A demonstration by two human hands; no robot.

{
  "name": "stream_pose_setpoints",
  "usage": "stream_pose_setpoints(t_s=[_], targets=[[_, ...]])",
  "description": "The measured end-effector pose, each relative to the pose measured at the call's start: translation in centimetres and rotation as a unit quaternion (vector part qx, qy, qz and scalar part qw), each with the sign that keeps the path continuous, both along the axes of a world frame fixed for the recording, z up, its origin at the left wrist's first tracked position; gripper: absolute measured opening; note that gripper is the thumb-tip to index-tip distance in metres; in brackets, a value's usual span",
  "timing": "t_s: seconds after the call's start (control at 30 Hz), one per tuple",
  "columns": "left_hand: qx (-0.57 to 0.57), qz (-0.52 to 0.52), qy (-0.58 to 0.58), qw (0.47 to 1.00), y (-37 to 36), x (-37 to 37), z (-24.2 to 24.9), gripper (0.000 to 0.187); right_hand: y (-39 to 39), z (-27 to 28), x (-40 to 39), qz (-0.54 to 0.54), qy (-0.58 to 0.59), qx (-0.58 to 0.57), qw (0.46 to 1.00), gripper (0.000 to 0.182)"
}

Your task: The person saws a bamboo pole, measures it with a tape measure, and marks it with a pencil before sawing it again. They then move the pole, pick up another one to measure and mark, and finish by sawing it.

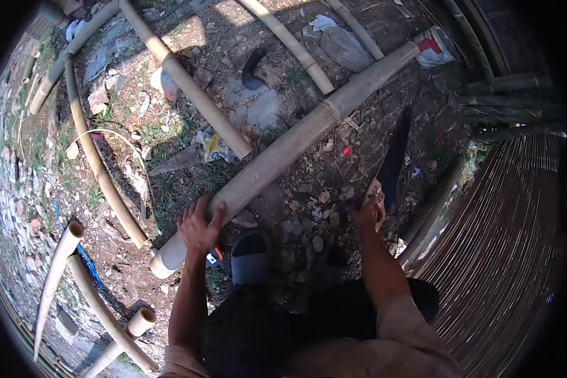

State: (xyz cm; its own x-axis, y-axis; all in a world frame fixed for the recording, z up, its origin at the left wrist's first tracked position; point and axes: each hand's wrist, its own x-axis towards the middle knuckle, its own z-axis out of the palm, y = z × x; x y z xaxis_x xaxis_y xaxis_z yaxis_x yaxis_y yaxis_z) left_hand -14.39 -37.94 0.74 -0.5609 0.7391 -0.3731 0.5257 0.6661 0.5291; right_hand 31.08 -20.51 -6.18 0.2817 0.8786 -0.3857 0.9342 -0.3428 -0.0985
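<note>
A thick bamboo pole (pixel 283 148) lies slantwise across the ground in front of me. My left hand (pixel 200 225) rests on it near its lower left end, fingers spread over the top and thumb apart. Off to the right of the pole, my right hand (pixel 366 215) is wrapped round the light wooden handle of a handsaw (pixel 395 167). The saw's dark, tapering blade points away from me, apart from the bamboo. Partly hidden behind my left wrist lies a small orange and dark item (pixel 215 256) whose kind I cannot make out.
Thinner bamboo poles (pixel 192 88) lie beyond the thick one, and cut pieces (pixel 97 296) at lower left. A dark curved object (pixel 253 69) is on the littered ground. Beside my right arm is a slatted screen (pixel 498 239). My sandalled foot (pixel 250 258) is near the pole.
</note>
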Motion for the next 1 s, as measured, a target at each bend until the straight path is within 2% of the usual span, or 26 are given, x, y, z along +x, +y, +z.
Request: stream_pose_setpoints(t_s=[0.03, 0.1, 0.13, 0.2, 0.23, 0.33, 0.37, 0.4, 0.47, 0.5, 0.53, 0.6, 0.67, 0.73, 0.8, 0.87, 0.9, 0.97, 1.0], targets=[[0.005, -0.012, 0.001, 1.000, -0.1, 0.2, -0.2, 0.056, -0.3, -0.5, 0.7, -0.012, 0.001, 0.005, 1.000, 0.103], [0.026, -0.021, 0.042, 0.999, -0.2, 0.3, -0.7, 0.051, -0.9, -1.5, 1.6, 0.063, -0.001, 0.081, 0.995, 0.099], [0.025, -0.031, 0.044, 0.998, -0.1, 0.3, -0.6, 0.051, -0.7, -0.7, 1.4, 0.053, 0.000, 0.079, 0.995, 0.099], [0.047, -0.042, 0.071, 0.995, 0.0, 0.5, -0.4, 0.048, 0.0, 0.9, 1.4, 0.062, -0.036, 0.005, 0.997, 0.089], [0.052, -0.054, 0.087, 0.993, 0.1, 0.6, -0.4, 0.046, 0.4, -0.8, 2.1, 0.047, -0.055, 0.027, 0.997, 0.077], [0.072, -0.063, 0.087, 0.992, 0.2, 0.6, -1.0, 0.047, 1.6, -1.2, 3.2, 0.011, -0.030, 0.021, 0.999, 0.074], [0.062, -0.065, 0.088, 0.992, 0.0, 0.6, -0.9, 0.047, 1.7, 0.2, 4.0, 0.125, -0.031, 0.000, 0.992, 0.082], [0.051, -0.065, 0.084, 0.993, 0.2, 0.7, -0.8, 0.048, 1.8, 1.1, 4.5, 0.125, -0.028, -0.009, 0.992, 0.082], [0.040, -0.070, 0.085, 0.993, 0.1, 0.5, -0.8, 0.048, 1.8, 2.5, 5.0, 0.203, 0.074, -0.067, 0.974, 0.091], [0.050, -0.077, 0.098, 0.991, -0.1, 0.5, -1.2, 0.048, 2.1, 3.7, 4.7, 0.171, 0.082, -0.137, 0.972, 0.101], [0.061, -0.078, 0.110, 0.989, 0.1, 0.6, -1.3, 0.048, 1.7, 3.0, 5.5, 0.174, 0.084, -0.133, 0.972, 0.101], [0.054, -0.072, 0.106, 0.990, 0.2, 0.7, -1.4, 0.049, 0.3, 1.6, 6.6, 0.345, -0.004, -0.031, 0.938, 0.109], [0.050, -0.071, 0.089, 0.992, 0.1, 0.6, -1.3, 0.050, -0.1, 0.3, 7.0, 0.327, 0.000, -0.038, 0.944, 0.111], [0.040, -0.070, 0.098, 0.992, 0.5, 0.4, -1.0, 0.050, -0.6, 1.1, 5.8, 0.215, 0.103, -0.009, 0.971, 0.106], [0.027, -0.066, 0.098, 0.993, 0.2, 1.0, -0.9, 0.051, -1.3, 1.2, 5.4, 0.192, 0.108, 0.017, 0.975, 0.105], [0.040, -0.063, 0.117, 0.990, 0.0, 0.9, -1.0, 0.048, -2.9, 1.2, 4.6, 0.201, 0.078, 0.179, 0.960, 0.101], [0.037, -0.058, 0.107, 0.992, -0.1, 0.9, -1.1, 0.048, -3.4, 2.5, 3.2, 0.248, 0.066, 0.299, 0.919, 0.087], [0.029, -0.051, 0.110, 0.992, -0.1, 0.9, -0.7, 0.048, -3.9, 6.6, 0.8, 0.110, 0.146, 0.316, 0.931, 0.066], [0.027, -0.056, 0.105, 0.993, 0.0, 0.8, -0.6, 0.049, -3.5, 8.4, 0.0, 0.134, 0.069, 0.371, 0.916, 0.052]])
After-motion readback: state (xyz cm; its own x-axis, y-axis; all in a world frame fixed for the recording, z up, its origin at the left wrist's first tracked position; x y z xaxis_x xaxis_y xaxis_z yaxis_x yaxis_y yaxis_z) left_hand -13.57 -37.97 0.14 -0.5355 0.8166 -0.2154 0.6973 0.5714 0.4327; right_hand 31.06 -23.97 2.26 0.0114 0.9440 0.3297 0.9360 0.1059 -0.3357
